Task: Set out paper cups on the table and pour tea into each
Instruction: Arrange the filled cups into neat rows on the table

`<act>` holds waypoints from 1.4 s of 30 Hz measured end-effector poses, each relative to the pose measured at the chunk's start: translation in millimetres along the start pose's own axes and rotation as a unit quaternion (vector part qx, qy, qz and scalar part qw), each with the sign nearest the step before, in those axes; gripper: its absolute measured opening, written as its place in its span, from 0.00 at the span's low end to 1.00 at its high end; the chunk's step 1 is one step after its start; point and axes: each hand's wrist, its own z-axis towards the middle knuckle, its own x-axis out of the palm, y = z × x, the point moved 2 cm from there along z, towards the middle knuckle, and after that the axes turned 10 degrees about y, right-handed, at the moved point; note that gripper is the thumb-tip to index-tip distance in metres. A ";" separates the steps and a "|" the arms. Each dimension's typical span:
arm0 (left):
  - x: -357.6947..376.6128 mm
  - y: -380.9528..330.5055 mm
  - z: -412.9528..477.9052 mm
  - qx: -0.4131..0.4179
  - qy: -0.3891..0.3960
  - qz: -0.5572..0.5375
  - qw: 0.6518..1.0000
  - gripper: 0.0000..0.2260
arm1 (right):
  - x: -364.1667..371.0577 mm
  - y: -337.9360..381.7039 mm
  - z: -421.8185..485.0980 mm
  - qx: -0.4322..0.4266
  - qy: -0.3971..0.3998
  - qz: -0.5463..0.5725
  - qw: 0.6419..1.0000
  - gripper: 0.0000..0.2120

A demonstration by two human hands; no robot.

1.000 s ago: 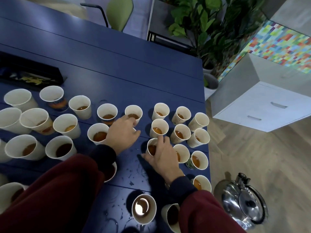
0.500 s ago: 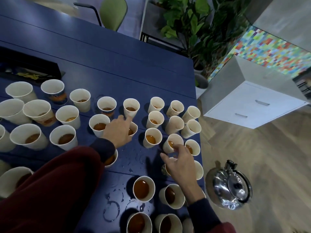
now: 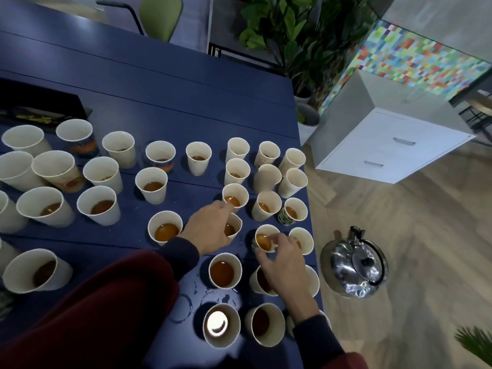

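My left hand curls over a plain cup of tea, and my right hand pinches the rim of a patterned cup. Filled cups crowd both hands. The table edge runs just right of my right hand, a kettle on the floor beyond it. Bare tabletop lies far ahead.

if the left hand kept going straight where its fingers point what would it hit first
Most likely the cup of tea just ahead of the left hand: the fingertips point up and right at its near wall and look almost on it, though depth is hard to judge from above.
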 end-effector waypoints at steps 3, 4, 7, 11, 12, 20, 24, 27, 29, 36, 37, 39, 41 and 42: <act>5.4 -8.9 4.9 0.028 0.001 0.000 1.000 0.23 | 0.5 -4.4 -6.3 0.007 0.006 -0.003 1.000 0.22; 6.7 -11.9 6.0 0.029 0.000 0.005 1.000 0.23 | 0.7 -6.1 -7.6 0.007 0.008 -0.003 1.000 0.22; 12.5 -18.4 8.6 0.015 0.003 0.022 1.000 0.24 | 0.9 -11.4 -10.4 0.008 0.015 0.008 1.000 0.22; 21.1 -20.9 9.4 -0.010 0.011 0.003 1.000 0.32 | 1.1 -18.7 -10.6 0.003 0.016 0.014 1.000 0.22; 22.4 -21.2 8.8 -0.015 0.010 -0.001 1.000 0.34 | 0.6 -19.9 -10.7 0.002 0.017 0.015 1.000 0.22; 25.2 -21.5 2.5 -0.052 0.001 -0.034 0.998 0.31 | -3.6 -23.4 -8.2 -0.028 0.015 0.005 0.999 0.22; 16.1 -3.4 -11.8 -0.076 -0.057 -0.061 0.994 0.23 | -4.5 -14.1 -1.5 -0.060 0.007 0.001 0.998 0.21; 5.0 16.6 -28.7 -0.102 -0.096 -0.065 0.988 0.18 | -3.4 0.0 1.5 -0.085 0.011 0.001 0.996 0.21; -2.7 30.8 -41.3 -0.120 -0.128 -0.063 0.983 0.13 | -1.7 14.3 2.7 -0.109 0.013 0.001 0.994 0.21; -20.5 84.7 -80.5 -0.142 -0.197 -0.063 0.968 0.05 | 18.2 74.0 10.3 -0.186 0.052 -0.021 0.981 0.20; -24.1 91.7 -84.5 -0.139 -0.204 -0.067 0.967 0.05 | 22.4 81.5 11.9 -0.193 0.062 -0.031 0.979 0.20; -35.0 106.3 -91.8 -0.142 -0.216 -0.065 0.964 0.05 | 29.9 99.1 16.7 -0.199 0.078 -0.059 0.975 0.22; -49.2 122.1 -94.5 -0.142 -0.223 -0.049 0.963 0.06 | 35.2 117.5 24.8 -0.202 0.087 -0.089 0.972 0.22; -57.5 131.2 -94.1 -0.143 -0.220 -0.042 0.964 0.06 | 37.2 127.6 29.9 -0.199 0.092 -0.103 0.970 0.22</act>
